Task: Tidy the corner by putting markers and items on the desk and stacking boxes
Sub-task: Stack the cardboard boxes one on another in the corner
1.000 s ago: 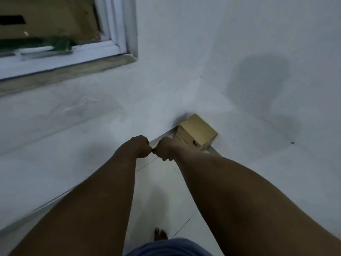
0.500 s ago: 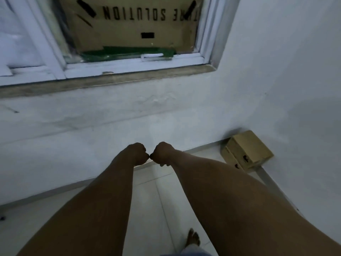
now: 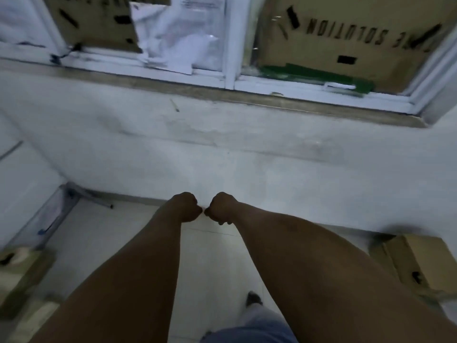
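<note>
1. Both arms reach straight forward over the floor (image 3: 212, 246); the left hand (image 3: 186, 206) and right hand (image 3: 221, 207) are balled into fists, knuckle to knuckle and almost touching; the fingers are curled tight and nothing shows inside either fist, though the palms face away.

2. A cardboard box (image 3: 420, 263) sits on the floor at the right edge of the view, against the foot of the wall (image 3: 247, 157) near the room's corner; a dark mark shows on its near face; its long axis seems to run away from the person and toward the wall, though blur makes that uncertain.

3. More cardboard boxes (image 3: 22, 271) lie on the floor at the lower left edge, blurred, close beside the left forearm; a grey metal frame leg (image 3: 71, 201) stands on the floor beyond them.

4. The window (image 3: 230, 40) above the sill is backed with printed cardboard and crumpled paper; no markers and no desk can be made out.

5. Judgement: the next pick turns on side; the right-hand box lies well to the right of and nearer than the fists, so the right hand is closer to it, while the left pile suits the left hand; either fist must uncurl first.
</note>
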